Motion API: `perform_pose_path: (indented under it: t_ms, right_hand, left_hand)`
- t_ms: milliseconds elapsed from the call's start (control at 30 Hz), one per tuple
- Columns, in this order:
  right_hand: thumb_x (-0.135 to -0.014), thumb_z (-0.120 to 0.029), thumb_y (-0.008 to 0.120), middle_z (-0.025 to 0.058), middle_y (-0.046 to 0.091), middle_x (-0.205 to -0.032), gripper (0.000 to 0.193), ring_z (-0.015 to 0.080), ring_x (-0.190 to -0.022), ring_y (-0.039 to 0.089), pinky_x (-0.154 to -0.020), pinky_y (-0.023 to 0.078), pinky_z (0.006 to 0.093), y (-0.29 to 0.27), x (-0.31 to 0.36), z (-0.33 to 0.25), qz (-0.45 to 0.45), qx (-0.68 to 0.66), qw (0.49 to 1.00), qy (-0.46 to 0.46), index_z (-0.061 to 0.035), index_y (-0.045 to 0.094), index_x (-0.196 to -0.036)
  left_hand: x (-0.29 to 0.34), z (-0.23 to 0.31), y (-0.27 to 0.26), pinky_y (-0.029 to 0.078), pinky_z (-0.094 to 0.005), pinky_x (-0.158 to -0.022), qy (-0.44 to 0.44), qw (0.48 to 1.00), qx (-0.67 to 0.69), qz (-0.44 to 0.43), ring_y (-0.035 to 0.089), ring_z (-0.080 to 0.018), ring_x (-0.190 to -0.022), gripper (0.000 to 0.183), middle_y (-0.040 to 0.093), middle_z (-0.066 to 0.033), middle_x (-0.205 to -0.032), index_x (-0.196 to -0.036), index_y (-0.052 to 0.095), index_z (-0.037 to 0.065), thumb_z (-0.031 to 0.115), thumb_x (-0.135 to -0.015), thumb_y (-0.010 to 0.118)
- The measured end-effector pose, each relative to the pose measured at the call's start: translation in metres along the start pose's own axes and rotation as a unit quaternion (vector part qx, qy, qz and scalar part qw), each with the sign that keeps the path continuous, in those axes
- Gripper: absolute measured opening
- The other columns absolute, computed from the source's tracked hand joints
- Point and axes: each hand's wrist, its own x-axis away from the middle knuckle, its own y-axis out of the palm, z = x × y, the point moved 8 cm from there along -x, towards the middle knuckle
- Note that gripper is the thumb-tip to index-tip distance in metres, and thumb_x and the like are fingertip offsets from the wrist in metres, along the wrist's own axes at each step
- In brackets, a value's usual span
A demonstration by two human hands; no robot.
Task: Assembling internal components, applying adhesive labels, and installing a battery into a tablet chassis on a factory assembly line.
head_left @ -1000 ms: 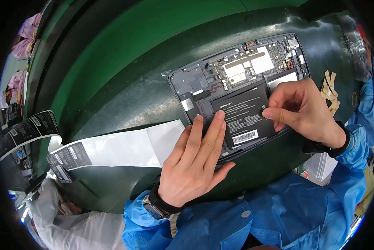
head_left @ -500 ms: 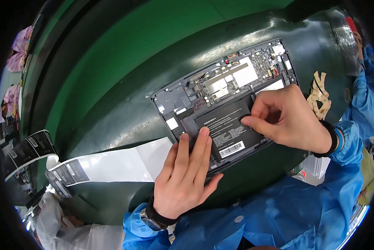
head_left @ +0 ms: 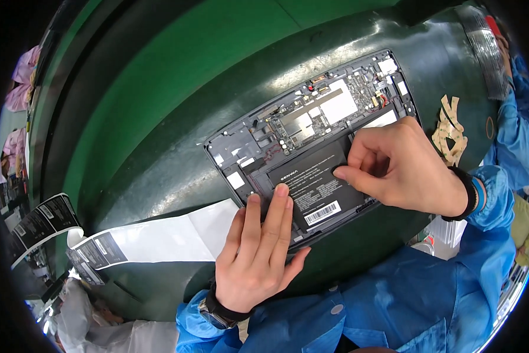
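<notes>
An opened laptop base (head_left: pixel 241 141) lies face down on the dark green work surface (head_left: pixel 176 170), its circuit boards and flat black battery (head_left: pixel 317 188) exposed. My left hand (head_left: pixel 258 259) lies flat with its fingers pressed on the battery's near left edge. My right hand (head_left: pixel 400 167) rests on the battery's right part, its fingertips pushing down on the black label surface. Neither hand holds anything loose.
A long white backing strip (head_left: pixel 158 238) with black labels (head_left: pixel 46 217) curls off to the left. Beige tape scraps (head_left: pixel 450 135) are stuck at the right of the laptop. A clear tape roll (head_left: pixel 482 47) sits far right. A white plastic bag (head_left: pixel 93 323) lies lower left.
The view has shifted so the laptop sits lower and more central. Both hands stay pressed on the battery; my right fingertips slid slightly left across it.
</notes>
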Motion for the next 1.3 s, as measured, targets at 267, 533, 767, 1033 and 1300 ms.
perform_pose_path:
  t_ms: [267, 533, 767, 1033, 1300]
  right_hand:
    - [-0.076, -0.009, 0.077, 0.0107, 0.063, -0.056, 0.019, 0.0209, -0.051, 0.065, -0.050, 0.049, 0.0293, 0.001, 0.000, -0.001, 0.004, 0.008, 1.000, 0.002, 0.0016, 0.064, -0.068]
    - [-0.075, -0.011, 0.077, 0.0118, 0.064, -0.057, 0.020, 0.0243, -0.052, 0.065, -0.051, 0.050, 0.0311, 0.000, -0.001, -0.004, 0.004, 0.043, 0.999, -0.027, 0.0020, 0.064, -0.067]
    - [-0.076, -0.014, 0.078, 0.0127, 0.064, -0.058, 0.021, 0.0252, -0.054, 0.066, -0.053, 0.051, 0.0331, -0.001, -0.001, -0.010, 0.004, 0.076, 0.996, -0.052, 0.0014, 0.066, -0.067]
    - [-0.077, -0.018, 0.078, 0.0134, 0.064, -0.057, 0.025, 0.0269, -0.054, 0.066, -0.055, 0.052, 0.0347, 0.001, -0.001, -0.009, -0.007, 0.104, 0.993, -0.049, 0.0011, 0.067, -0.066]
    - [-0.079, -0.019, 0.076, 0.0138, 0.063, -0.054, 0.027, 0.0265, -0.052, 0.065, -0.055, 0.052, 0.0348, 0.000, 0.001, -0.012, -0.009, 0.107, 0.992, -0.065, 0.0015, 0.066, -0.065]
  left_hand:
    - [0.002, 0.003, 0.000, 0.045, -0.0437, -0.099, 0.003, 1.000, 0.003, 0.008, 0.051, -0.0355, -0.124, 0.060, 0.053, -0.0146, -0.141, -0.127, 0.060, -0.005, 0.037, -0.084, 0.065]
    - [0.003, 0.004, -0.001, 0.045, -0.0446, -0.100, 0.000, 1.000, 0.017, 0.022, 0.050, -0.0366, -0.125, 0.064, 0.052, -0.0162, -0.141, -0.129, 0.056, -0.007, 0.029, -0.078, 0.071]
    - [0.005, 0.008, 0.001, 0.044, -0.0443, -0.102, -0.012, 1.000, -0.004, 0.017, 0.049, -0.0358, -0.126, 0.069, 0.049, -0.0156, -0.144, -0.133, 0.054, -0.004, 0.029, -0.076, 0.073]
    - [0.008, 0.012, 0.002, 0.039, -0.0455, -0.106, -0.019, 0.999, -0.030, 0.009, 0.041, -0.0344, -0.136, 0.070, 0.046, -0.0110, -0.148, -0.139, 0.053, 0.008, 0.036, -0.078, 0.073]
    - [0.015, 0.022, 0.004, 0.038, -0.0475, -0.107, -0.010, 0.999, -0.035, -0.003, 0.037, -0.0338, -0.140, 0.071, 0.045, -0.0072, -0.150, -0.139, 0.053, 0.013, 0.039, -0.077, 0.074]
